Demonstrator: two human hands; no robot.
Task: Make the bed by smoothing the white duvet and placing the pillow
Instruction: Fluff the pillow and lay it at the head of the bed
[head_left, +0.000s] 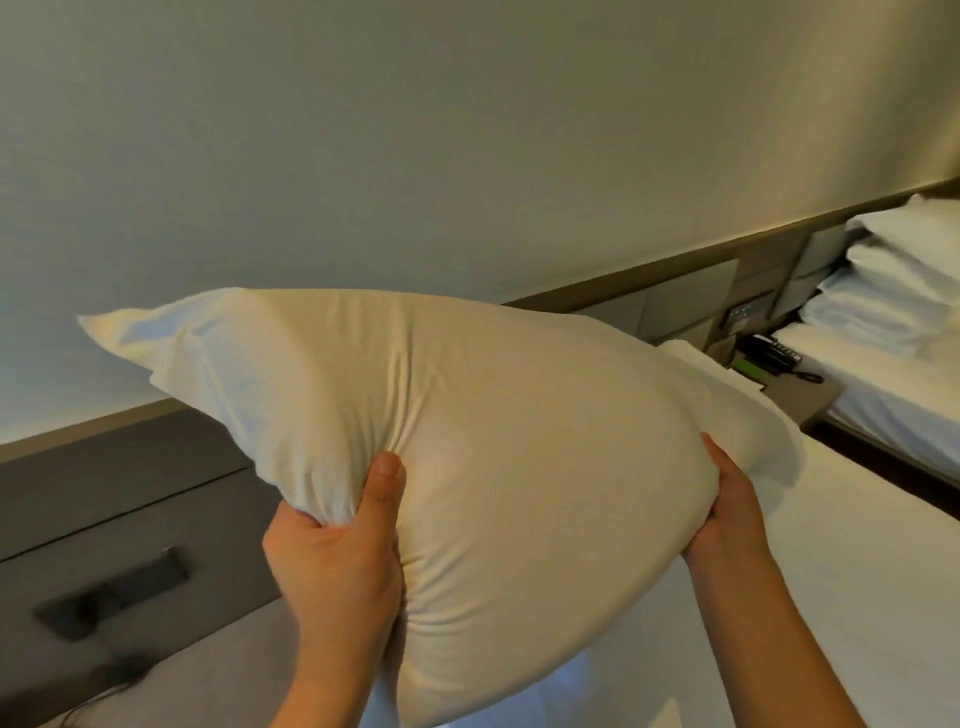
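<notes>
Here, both hands grip pillow (441, 441): left hand (332, 556) bunching fabric, right hand (727, 514) fingers hidden behind.

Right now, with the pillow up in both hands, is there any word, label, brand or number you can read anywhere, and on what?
None readable.
Pillow: plain, no tag or print showing.
Phone on the bedside table: key markings too small and blurred.
Wall switch panel: nothing legible.
</notes>
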